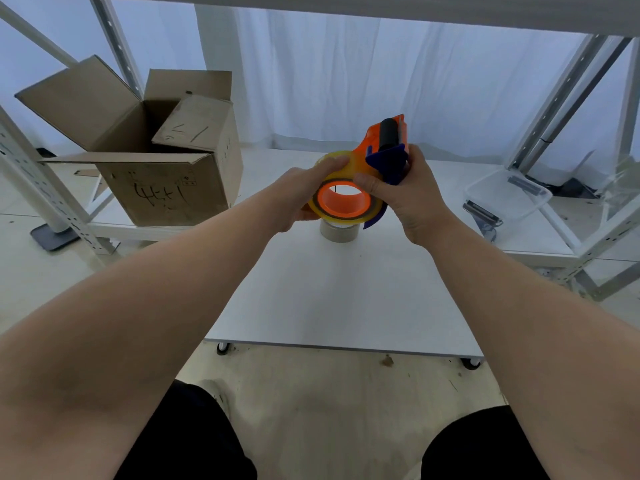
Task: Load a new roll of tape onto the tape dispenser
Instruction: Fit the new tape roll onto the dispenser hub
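Observation:
An orange and blue tape dispenser [382, 143] with a black roller is held above the white table [332, 299]. A yellowish clear tape roll [337, 168] sits around the dispenser's orange hub [341, 202]. My right hand [405, 195] grips the dispenser at its blue side, thumb resting on the roll. My left hand [304, 195] clasps the roll from the left, fingers over its top edge. A bare brown cardboard core [337, 230] stands on the table right below the dispenser.
An open cardboard box [156, 161] with handwriting sits on the low shelf at the left. A clear plastic tub [505, 195] and a small metal part [481, 211] lie on the shelf at the right. Metal rack posts stand on both sides.

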The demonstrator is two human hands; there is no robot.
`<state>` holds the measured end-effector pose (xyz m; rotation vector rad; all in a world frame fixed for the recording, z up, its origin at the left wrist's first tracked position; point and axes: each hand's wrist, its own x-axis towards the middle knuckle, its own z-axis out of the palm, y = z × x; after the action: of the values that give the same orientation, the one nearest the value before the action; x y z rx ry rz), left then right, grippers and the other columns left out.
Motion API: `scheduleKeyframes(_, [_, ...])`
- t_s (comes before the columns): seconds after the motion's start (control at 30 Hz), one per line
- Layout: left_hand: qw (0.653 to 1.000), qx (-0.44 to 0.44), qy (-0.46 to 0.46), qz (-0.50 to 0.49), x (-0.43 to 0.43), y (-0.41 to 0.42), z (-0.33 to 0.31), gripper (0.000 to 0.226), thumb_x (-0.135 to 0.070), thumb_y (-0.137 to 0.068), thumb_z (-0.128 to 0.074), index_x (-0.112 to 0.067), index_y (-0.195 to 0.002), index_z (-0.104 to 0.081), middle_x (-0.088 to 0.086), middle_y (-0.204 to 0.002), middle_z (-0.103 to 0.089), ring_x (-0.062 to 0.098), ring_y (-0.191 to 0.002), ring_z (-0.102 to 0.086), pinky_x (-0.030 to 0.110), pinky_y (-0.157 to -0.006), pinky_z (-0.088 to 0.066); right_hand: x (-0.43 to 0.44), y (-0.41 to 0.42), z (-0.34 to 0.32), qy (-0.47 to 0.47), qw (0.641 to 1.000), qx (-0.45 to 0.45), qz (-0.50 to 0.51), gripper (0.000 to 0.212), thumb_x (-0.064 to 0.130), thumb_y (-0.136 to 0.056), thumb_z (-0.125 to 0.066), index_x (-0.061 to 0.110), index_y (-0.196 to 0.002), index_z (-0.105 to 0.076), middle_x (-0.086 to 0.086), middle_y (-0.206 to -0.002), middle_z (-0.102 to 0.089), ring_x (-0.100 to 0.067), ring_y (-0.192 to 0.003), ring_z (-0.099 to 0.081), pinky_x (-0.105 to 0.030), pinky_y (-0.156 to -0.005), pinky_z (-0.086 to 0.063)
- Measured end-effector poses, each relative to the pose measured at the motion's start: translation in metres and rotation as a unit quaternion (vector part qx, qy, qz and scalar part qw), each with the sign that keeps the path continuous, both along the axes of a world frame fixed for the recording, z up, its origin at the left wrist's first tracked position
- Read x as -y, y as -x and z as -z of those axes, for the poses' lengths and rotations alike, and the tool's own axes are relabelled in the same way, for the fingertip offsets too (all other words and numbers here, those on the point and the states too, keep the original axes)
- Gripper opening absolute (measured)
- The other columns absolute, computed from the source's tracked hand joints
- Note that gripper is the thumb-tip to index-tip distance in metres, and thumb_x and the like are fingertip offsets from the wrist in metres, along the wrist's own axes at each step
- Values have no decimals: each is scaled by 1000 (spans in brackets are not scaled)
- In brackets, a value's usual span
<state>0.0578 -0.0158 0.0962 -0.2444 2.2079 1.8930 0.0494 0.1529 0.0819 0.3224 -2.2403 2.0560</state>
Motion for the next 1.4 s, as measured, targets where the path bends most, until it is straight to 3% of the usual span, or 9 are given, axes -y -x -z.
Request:
scheduleKeyframes(0.17, [984, 26, -175, 9, 2, -1, -5, 54, -62, -89, -37, -22, -122, -50, 9, -112, -66, 25, -101, -65, 38, -80, -57, -4, 4, -7, 126, 991, 28, -20, 73, 17, -73, -79, 13, -136, -42, -14, -127, -61, -29, -110, -65, -42, -82, -58])
scheduleKeyframes(0.3, [995, 14, -95, -29, 0, 0, -5, 38, -57, -89, -43, -22, -97, -53, 5, -96, -67, 21, -89, -66, 31, -71, -57, -3, 3, -2, 88, 996, 26, -6, 85, 33, -56, -90, 20, -127, -46, -11, -129, -59, -30, -114, -62, -48, -90, -55])
scheduleKeyframes(0.43, [998, 15, -38, -45, -4, 1, 0, 35, -57, -87, -48, -22, -86, -50, 3, -87, -65, 20, -84, -65, 31, -77, -55, -4, 3, 3, 23, 1000, 11, 0, 77, 25, -62, -84, 16, -127, -43, -9, -128, -57, -28, -114, -59, -46, -92, -55])
scheduleKeyframes(0.67, [999, 15, 4, -45, -6, 3, 0, 47, -60, -84, -50, -19, -107, -46, 3, -97, -63, 23, -97, -63, 35, -86, -52, 0, 0, 3, -16, 1000, -10, 15, 60, 12, -72, -81, 18, -116, -41, 7, -107, -56, -15, -100, -59, -33, -86, -56])
scheduleKeyframes(0.83, [997, 17, 71, -27, -9, 3, 1, 67, -67, -78, -52, -17, -124, -49, 4, -113, -62, 24, -103, -61, 37, -91, -51, 2, 0, 3, -43, 999, -21, 8, 58, 12, -70, -82, 18, -112, -42, 12, -100, -55, -3, -87, -59, -15, -68, -54])
scheduleKeyframes(0.97, [999, -2, 26, -23, -2, 1, 1, 49, -61, -79, -57, -19, -104, -55, 2, -95, -66, 18, -85, -66, 29, -73, -55, 0, 0, 4, -8, 1000, -11, 10, 59, 13, -69, -83, 17, -113, -45, 5, -104, -59, -11, -94, -62, -33, -83, -57])
scheduleKeyframes(1.07, [997, 12, -66, -28, 1, -1, 1, 44, -59, -84, -52, -20, -102, -55, 6, -100, -68, 22, -92, -67, 36, -77, -57, -3, 1, 0, 70, 997, 18, -15, 79, 27, -60, -88, 12, -125, -46, -9, -122, -62, -27, -109, -64, -47, -89, -56])
scheduleKeyframes(1.17, [984, 41, -172, -17, 1, -2, -4, 42, -59, -90, -39, -21, -100, -55, 10, -101, -68, 26, -97, -66, 40, -81, -56, -3, 1, -6, 129, 991, 35, -19, 92, 30, -56, -85, 13, -136, -43, -14, -128, -61, -28, -110, -65, -46, -86, -57])
scheduleKeyframes(1.4, [999, 10, -34, -28, -5, 0, -3, 40, -55, -89, -46, -17, -101, -53, 4, -90, -66, 18, -81, -65, 28, -70, -55, -5, 0, 2, 37, 999, 15, -1, 74, 27, -58, -86, 20, -120, -46, -9, -125, -59, -28, -112, -62, -46, -90, -56])
